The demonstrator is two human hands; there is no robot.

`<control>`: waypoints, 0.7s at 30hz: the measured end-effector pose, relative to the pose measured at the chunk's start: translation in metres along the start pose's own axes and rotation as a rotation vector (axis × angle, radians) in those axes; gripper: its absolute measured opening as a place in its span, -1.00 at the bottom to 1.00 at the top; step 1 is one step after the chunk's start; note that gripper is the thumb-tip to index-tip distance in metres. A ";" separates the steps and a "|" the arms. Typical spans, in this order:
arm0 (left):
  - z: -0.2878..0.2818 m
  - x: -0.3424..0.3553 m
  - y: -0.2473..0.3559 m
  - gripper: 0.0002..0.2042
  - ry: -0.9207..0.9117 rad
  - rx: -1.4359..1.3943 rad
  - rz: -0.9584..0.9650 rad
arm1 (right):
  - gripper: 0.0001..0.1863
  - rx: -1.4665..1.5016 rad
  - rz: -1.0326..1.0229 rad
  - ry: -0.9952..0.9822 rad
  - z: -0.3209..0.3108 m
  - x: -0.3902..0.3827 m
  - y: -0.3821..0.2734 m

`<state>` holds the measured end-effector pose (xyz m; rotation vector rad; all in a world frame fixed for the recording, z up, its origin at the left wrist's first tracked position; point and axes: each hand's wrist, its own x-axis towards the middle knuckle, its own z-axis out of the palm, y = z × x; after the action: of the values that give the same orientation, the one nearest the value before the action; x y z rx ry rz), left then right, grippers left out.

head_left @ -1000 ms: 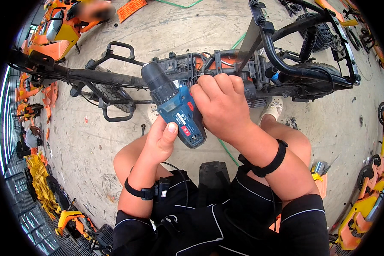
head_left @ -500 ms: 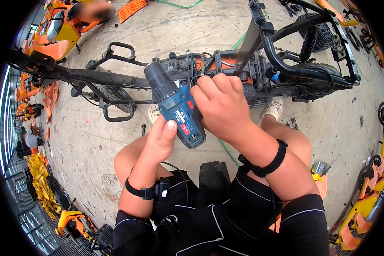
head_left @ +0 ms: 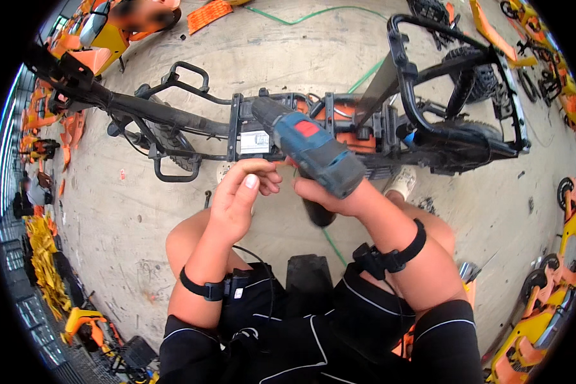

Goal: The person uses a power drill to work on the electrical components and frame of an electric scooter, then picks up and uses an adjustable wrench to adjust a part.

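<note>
A blue and black cordless drill [head_left: 320,152] is in my right hand [head_left: 340,201], its chuck toward the upper left. The drill's body hides most of the fingers, which are wrapped round the handle below. My left hand [head_left: 232,203] hangs just left of the drill, fingers loosely bent and holding nothing. Beyond both hands stands the stripped black frame [head_left: 201,121] of a small two-wheeler. A silver-labelled part [head_left: 255,141] and orange pieces [head_left: 354,141] show inside its middle, partly behind the drill.
Thick tyres [head_left: 173,144] sit at the frame's ends. On the concrete floor lie a green hose [head_left: 288,23] and an orange panel [head_left: 210,15]. Orange and yellow vehicles [head_left: 536,313] line both sides. Yellow wrapping [head_left: 43,265] is piled at the left, near a person [head_left: 38,192].
The drill has turned over in my right hand, now gripped by its handle. My left hand has let go of it and sits apart. The view has shifted slightly.
</note>
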<state>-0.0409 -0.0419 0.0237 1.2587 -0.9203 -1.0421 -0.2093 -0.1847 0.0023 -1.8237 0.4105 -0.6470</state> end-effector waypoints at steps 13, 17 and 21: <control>0.006 -0.010 -0.009 -0.86 0.060 0.006 -0.036 | -0.72 1.197 0.524 -0.197 0.009 0.000 -0.018; 0.007 -0.012 -0.006 -0.88 0.059 0.108 -0.034 | -0.73 1.254 0.461 -0.189 0.017 0.001 -0.008; 0.005 -0.014 -0.007 -0.88 0.055 0.128 -0.025 | -0.72 1.335 0.474 -0.237 0.016 0.003 -0.010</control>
<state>-0.0503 -0.0297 0.0169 1.4015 -0.9426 -0.9755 -0.1981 -0.1709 0.0089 -0.4781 0.1439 -0.2199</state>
